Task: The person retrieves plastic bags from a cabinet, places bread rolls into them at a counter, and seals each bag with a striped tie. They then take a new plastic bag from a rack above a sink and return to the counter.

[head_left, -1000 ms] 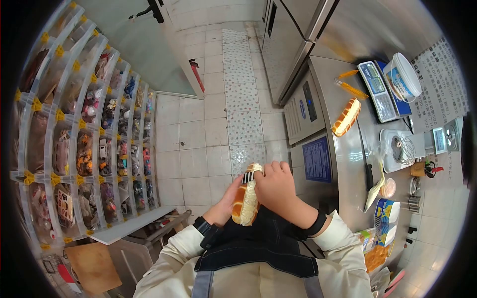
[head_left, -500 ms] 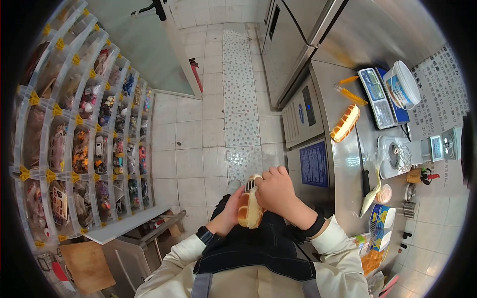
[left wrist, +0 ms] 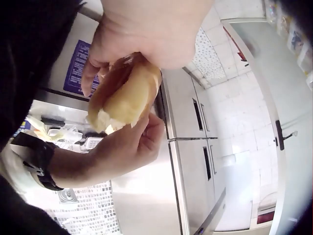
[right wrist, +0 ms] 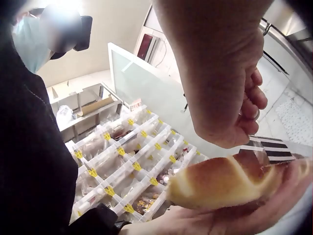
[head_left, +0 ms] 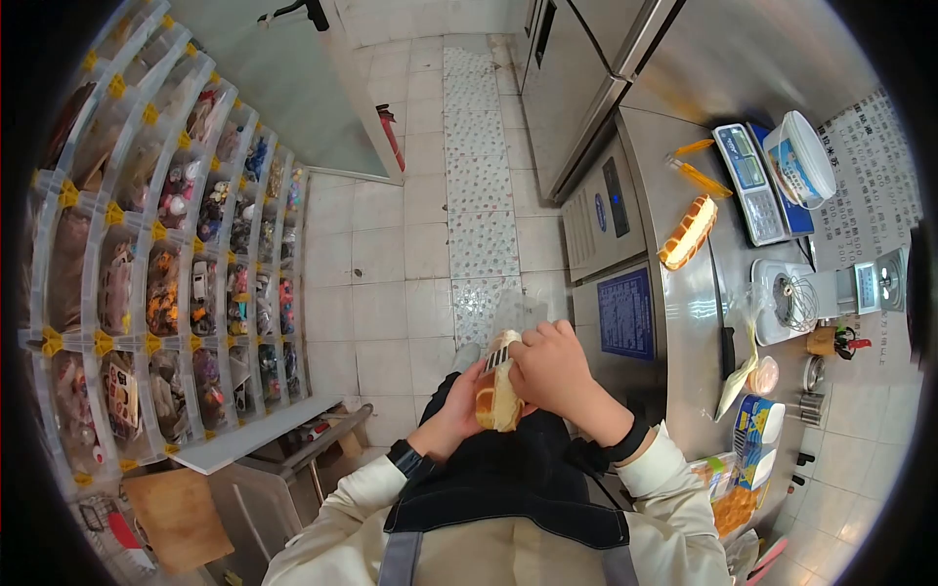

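Note:
A cream-filled bread roll (head_left: 498,398) is held upright in front of the dark apron, a black-and-white striped band (head_left: 497,359) near its far end. My left hand (head_left: 459,402) grips the roll from the left and below; in the left wrist view that hand (left wrist: 146,34) curls round the roll (left wrist: 129,93). Curled fingers of my right hand (head_left: 554,369) are at the band and upper end. In the right wrist view, the right hand's fingertips meet the striped band (right wrist: 269,148) above the browned crust (right wrist: 220,183).
On the steel counter (head_left: 684,322) at right lie a second filled roll (head_left: 688,232), orange-handled tool (head_left: 702,179), knife (head_left: 726,342), piping bag (head_left: 738,386), scale (head_left: 750,181), white tub (head_left: 799,161) and whisk (head_left: 796,303). Clear bins (head_left: 176,293) stand at left.
The roll has tilted and shifted slightly right, with its cream side less in view. My right hand has moved a little right and stays at the band; the left keeps its grip.

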The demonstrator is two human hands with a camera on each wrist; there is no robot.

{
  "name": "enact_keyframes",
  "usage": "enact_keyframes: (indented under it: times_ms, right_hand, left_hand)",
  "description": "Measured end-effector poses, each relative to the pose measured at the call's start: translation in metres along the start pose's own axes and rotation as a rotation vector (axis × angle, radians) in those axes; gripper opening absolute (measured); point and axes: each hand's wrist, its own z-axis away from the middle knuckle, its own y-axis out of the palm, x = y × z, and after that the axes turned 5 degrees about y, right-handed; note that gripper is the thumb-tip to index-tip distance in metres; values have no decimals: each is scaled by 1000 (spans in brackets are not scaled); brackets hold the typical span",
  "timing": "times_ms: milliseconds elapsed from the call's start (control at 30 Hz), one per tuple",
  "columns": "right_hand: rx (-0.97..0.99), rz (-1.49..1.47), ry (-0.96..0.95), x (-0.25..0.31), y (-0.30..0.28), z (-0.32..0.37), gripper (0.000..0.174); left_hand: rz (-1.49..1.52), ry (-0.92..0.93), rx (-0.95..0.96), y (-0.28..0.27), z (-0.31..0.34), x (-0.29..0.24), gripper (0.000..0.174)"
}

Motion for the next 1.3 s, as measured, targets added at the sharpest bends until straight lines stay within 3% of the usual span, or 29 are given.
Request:
enact_keyframes:
  times_ms: [333,567,667,733,800,1000,1167,1233,1300]
  right_hand:
    - [16,69,-69,12,-10,5,12]
    - [-114,45,-83,24,-27,10,11]
    - [-140,67,-108,28,-35,11,11]
    - [-137,78,-121,29,-36,10,12]
    - [-187,77,-157,27,-36,9,11]
    - [4,190,-97,16,-28,4,9]
    - [38,156,-112,24,-26,1,9]
    - [61,147,-115,26,-25,1,10]
    - [81,136,-113,30,-28,3,11]
  left_hand:
    - [25,-29,36,-20,-4,1,52]
    - [77,-53,78,-17,-11,-11,49]
    - [-1,-29,149,-18,-30,-22,51]
    - [-189,230,87,-26,-54,-21,50]
    - [-125,191,86,-33,-62,-21,49]
    - [-106,137,46,-53,-81,-13,50]
    - [-32,112,93,-64,-86,-6,52]
    - [-267,194,-66,-63,-84,-6,52]
    - [-285,239,32,-62,-74,-6,52]
